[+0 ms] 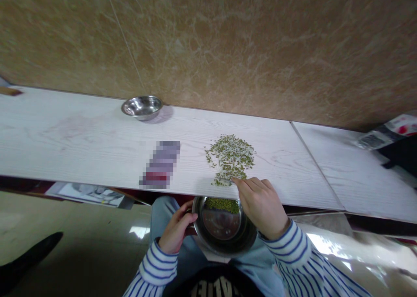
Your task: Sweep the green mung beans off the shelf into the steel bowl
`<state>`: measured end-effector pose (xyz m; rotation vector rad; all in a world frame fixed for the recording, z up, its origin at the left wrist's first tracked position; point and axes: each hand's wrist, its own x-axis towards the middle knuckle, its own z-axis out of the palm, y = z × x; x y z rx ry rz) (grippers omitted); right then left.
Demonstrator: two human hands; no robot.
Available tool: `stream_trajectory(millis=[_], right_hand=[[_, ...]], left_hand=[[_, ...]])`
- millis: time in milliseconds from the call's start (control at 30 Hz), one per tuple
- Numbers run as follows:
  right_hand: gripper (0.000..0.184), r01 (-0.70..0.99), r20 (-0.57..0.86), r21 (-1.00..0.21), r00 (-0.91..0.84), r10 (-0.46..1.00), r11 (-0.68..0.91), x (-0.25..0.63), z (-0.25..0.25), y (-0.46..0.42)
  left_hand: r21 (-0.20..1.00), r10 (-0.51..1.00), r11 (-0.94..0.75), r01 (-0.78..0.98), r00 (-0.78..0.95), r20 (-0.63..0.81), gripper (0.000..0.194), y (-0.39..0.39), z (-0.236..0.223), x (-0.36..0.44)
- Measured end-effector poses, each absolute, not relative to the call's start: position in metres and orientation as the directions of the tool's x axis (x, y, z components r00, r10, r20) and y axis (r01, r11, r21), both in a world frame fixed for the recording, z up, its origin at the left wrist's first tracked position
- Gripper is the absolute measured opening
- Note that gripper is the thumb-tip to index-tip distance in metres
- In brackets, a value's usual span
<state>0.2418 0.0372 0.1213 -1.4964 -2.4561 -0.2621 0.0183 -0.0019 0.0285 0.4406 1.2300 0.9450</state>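
Observation:
Small green beans, which look like mung beans with whitish bits among them, lie scattered on the white wood-grain table. My right hand is closed at the near edge of this patch. From its fingertips a thin grey utensil points left into the beans; its exact kind is unclear. Below the table edge, over my lap, my left hand grips the left rim of a steel bowl. More green beans lie inside that bowl, gathered at its far side.
A smaller steel bowl stands by the wall. A blurred-out flat rectangle lies left of the beans. At the far right are a printed plastic packet and a black object. A seam crosses the tabletop. Papers show under its left edge.

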Motion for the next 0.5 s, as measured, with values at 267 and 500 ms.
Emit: stream_trajectory(millis=[267,500], right_hand=[[0.026,0.878,0.301,0.002,-0.457,0.837,0.479,0.2407,0.1200,0.0351],[0.027,0.878,0.298,-0.022,-0.450,0.842,0.478,0.2423,0.1213,0.0338]], left_hand=[[0.728,0.792,0.571,-0.379,0.024,-0.610,0.046,-0.0014,0.0278,0.0177],[0.720,0.791,0.582,-0.379,0.055,-0.610,0.047,0.0009,0.0292,0.0163]])
